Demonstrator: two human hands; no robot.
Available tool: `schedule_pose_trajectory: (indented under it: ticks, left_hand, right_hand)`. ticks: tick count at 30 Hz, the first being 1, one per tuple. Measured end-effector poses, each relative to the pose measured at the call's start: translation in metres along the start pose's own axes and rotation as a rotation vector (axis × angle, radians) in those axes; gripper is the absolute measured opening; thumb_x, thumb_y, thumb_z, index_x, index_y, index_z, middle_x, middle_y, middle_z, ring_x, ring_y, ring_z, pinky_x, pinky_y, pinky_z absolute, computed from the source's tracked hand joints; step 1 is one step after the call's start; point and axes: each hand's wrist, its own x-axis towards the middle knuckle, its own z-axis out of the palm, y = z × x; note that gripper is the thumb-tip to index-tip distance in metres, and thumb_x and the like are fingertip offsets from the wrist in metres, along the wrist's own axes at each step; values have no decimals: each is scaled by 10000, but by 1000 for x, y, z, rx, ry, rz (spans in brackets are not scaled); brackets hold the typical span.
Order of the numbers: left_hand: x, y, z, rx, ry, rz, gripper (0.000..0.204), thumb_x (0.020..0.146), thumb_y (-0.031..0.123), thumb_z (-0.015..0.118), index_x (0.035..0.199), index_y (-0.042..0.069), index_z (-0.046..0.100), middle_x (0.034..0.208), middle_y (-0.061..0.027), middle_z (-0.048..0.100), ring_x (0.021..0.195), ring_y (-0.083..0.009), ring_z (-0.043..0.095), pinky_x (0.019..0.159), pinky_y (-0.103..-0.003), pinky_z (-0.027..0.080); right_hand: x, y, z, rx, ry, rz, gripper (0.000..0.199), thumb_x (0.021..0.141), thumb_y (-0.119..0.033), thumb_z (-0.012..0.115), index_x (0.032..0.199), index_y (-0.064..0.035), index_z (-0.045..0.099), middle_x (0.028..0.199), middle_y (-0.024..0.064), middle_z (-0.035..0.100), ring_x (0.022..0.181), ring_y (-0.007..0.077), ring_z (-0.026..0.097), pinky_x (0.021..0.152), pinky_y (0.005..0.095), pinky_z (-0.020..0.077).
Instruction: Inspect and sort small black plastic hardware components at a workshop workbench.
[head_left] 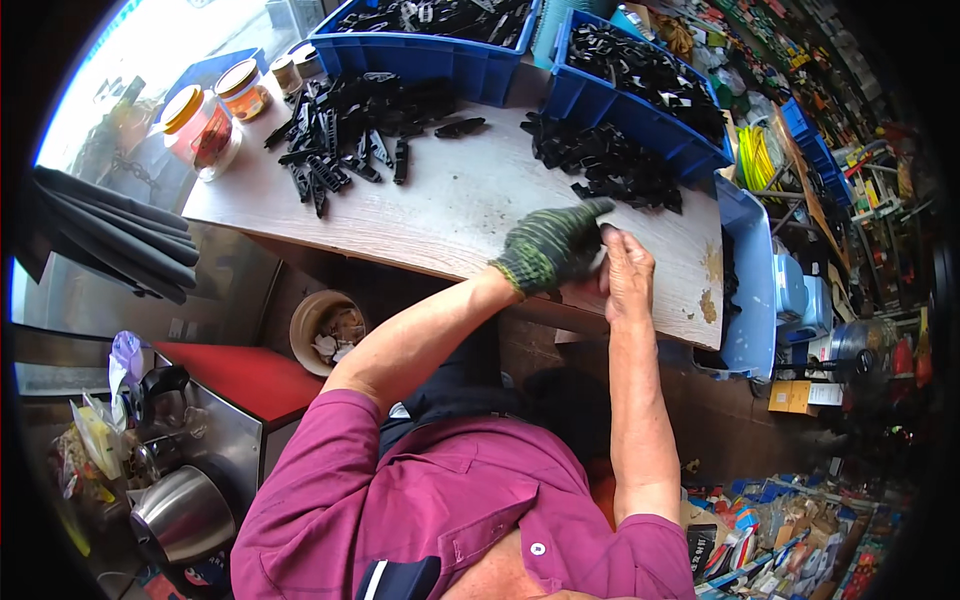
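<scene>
My left hand (552, 245), in a dark green striped knitted glove, meets my bare right hand (629, 272) over the front edge of the table (440, 225). The fingers of both are closed together. A dark bit shows between them, too small and covered to name. Just beyond my hands lies a pile of black plastic parts (615, 165). A second, larger pile of black plastic parts (345, 130) covers the table's far left, with one black part (460, 128) lying apart from it.
Two blue crates (425, 65) (640, 105) full of black parts stand along the back. Lidded jars (205, 140) are at the far left. A light blue bin (750, 290) adjoins the table's right end. Below stand a waste bucket (303, 335) and a red-topped cabinet (235, 375).
</scene>
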Motion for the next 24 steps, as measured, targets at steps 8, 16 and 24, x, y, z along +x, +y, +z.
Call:
schedule_pose_trajectory:
  ticks: [8,16,24]
  left_hand:
    - [-7,-8,4,167,22,58,463,847,282,705,1250,70,621,1030,-166,714,920,-363,688,782,-457,548]
    - [-36,2,-32,392,170,169,529,823,156,665,1339,91,566,993,-149,665,920,-334,629,789,-462,523]
    - [-50,-93,-173,1090,267,72,408,773,59,582,1169,102,672,1242,-149,640,1277,-372,520,1098,-530,367]
  right_hand:
    - [-8,-10,4,-51,-136,37,270,981,-345,655,904,-86,652,631,-81,494,464,38,369,425,226,270]
    - [-22,-12,17,18,100,74,313,1005,-303,523,783,-83,508,512,-46,359,408,73,323,431,287,456]
    - [-18,-10,17,149,143,115,352,1001,-334,510,719,-128,461,474,-43,300,382,94,343,422,338,519]
